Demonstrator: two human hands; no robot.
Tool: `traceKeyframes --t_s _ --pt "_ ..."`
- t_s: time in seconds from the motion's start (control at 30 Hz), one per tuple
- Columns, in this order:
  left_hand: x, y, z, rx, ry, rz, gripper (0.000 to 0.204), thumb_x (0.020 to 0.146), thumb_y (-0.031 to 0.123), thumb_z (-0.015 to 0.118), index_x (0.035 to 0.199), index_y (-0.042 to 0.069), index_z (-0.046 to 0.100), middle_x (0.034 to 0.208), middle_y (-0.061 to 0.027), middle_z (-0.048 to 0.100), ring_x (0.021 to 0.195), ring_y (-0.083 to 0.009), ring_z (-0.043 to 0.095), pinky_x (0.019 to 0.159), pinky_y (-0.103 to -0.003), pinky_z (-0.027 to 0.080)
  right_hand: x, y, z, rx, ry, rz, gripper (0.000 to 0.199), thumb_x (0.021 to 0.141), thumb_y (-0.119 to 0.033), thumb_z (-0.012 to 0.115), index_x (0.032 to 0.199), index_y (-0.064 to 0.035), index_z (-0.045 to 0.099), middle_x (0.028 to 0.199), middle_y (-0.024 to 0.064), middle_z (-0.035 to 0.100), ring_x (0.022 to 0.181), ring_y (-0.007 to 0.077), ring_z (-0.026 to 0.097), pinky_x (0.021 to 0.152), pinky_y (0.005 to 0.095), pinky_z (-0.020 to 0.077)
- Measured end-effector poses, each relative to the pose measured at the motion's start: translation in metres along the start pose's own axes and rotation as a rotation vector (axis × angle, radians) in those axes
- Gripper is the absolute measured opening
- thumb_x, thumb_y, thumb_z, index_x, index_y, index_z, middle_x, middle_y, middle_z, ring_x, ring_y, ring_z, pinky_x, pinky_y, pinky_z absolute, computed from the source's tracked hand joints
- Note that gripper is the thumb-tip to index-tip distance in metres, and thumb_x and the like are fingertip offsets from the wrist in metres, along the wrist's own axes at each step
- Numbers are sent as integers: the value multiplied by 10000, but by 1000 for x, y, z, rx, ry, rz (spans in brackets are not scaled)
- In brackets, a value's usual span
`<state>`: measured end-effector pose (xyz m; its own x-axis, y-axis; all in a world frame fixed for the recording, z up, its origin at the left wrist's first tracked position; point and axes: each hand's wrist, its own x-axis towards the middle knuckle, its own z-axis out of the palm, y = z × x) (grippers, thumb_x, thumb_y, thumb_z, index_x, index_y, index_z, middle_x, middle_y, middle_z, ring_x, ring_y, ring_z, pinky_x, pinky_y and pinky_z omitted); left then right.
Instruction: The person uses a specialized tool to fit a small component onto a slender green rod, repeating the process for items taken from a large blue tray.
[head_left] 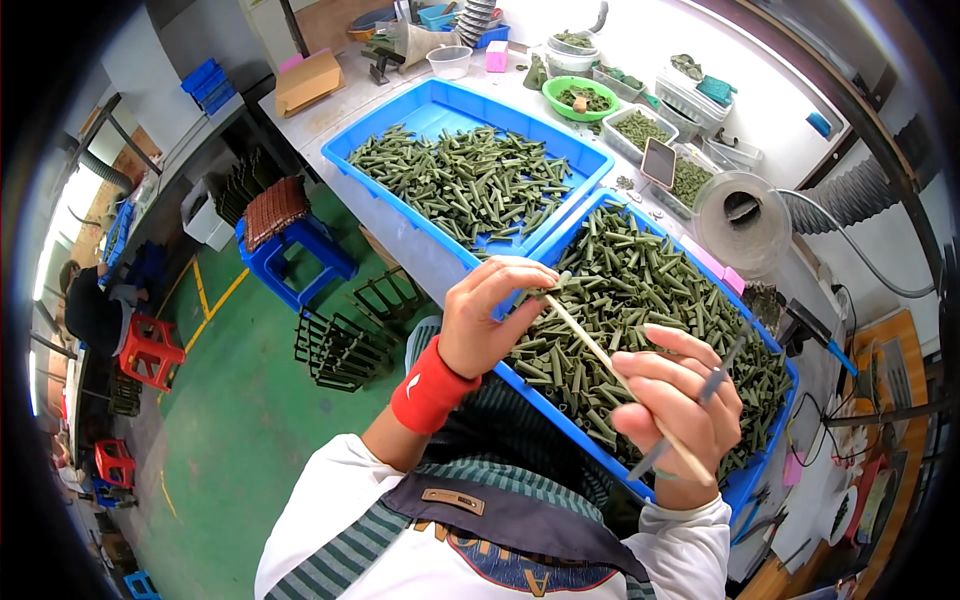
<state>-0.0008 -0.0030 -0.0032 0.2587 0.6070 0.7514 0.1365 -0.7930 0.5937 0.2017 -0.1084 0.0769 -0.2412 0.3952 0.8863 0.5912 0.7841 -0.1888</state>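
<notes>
Two hands work above the near tray [578, 428], a blue one heaped with short, rolled green pieces [640, 290]. The left hand [490, 312], banded at the wrist in red [428, 392], has its thumb and forefinger brought together on a small green piece [563, 282] at the tray's left side, apparently to steady it against the far tip of a pale wooden stick [585, 337]. The right hand [688, 400] is curled around that stick farther right and nearer the body, which likely lets it guide the tip from behind. A thin metal tool [712, 384] also lies across the right fingers, perhaps kept there to spare reaching for it. The hands are apart, bridged by the stick.

Beyond, to the left, a far tray [437, 112] adjoins the near one and holds similar pieces, its far end bare. A clear funnel hood [738, 235] faces the near tray from the right, close enough, it seems, to draw off dust. A phone [658, 162] leans among tubs farther off, tilted as if for viewing.
</notes>
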Motion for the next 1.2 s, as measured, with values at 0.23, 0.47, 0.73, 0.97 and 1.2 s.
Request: traceKeyframes --t_s 0.23,0.47,0.73,0.97,1.2 --pt "-3 -5 1 -68 18 -56 319 788 -121 775 1066 23 708 1085 -120 744 1037 -251 730 908 -350 577 2 2 -3 -21 27 23 343 890 -322 820 1014 -53 648 920 106 774 720 234 740 846 466 647" --pt "-1 -4 -1 -64 20 -49 318 786 -114 779 1064 25 708 1085 -119 742 1036 -253 728 898 -353 580 1 3 0 -8 22 28 333 875 -294 838 1012 -50 657 913 111 772 723 240 740 835 472 651" --pt "2 2 -2 43 -15 31 337 753 -111 782 1048 39 718 1072 -113 742 1026 -271 727 900 -365 580 -1 4 7 -5 -42 30 361 820 -281 881 1013 -63 669 951 95 774 849 298 768 829 432 653" --pt "5 3 -1 81 10 75 271 780 -67 770 1017 56 721 1037 -87 754 972 -268 712 870 -362 562 2 6 8 -8 -64 32 369 777 -268 912 980 -51 694 938 104 776 893 303 773 836 429 647" --pt "1 1 2 31 25 19 279 789 -61 776 1040 50 728 1051 -88 754 994 -274 726 869 -360 575 3 8 16 -42 -56 19 355 771 -257 913 973 -49 708 939 89 780 888 302 772 820 422 649"
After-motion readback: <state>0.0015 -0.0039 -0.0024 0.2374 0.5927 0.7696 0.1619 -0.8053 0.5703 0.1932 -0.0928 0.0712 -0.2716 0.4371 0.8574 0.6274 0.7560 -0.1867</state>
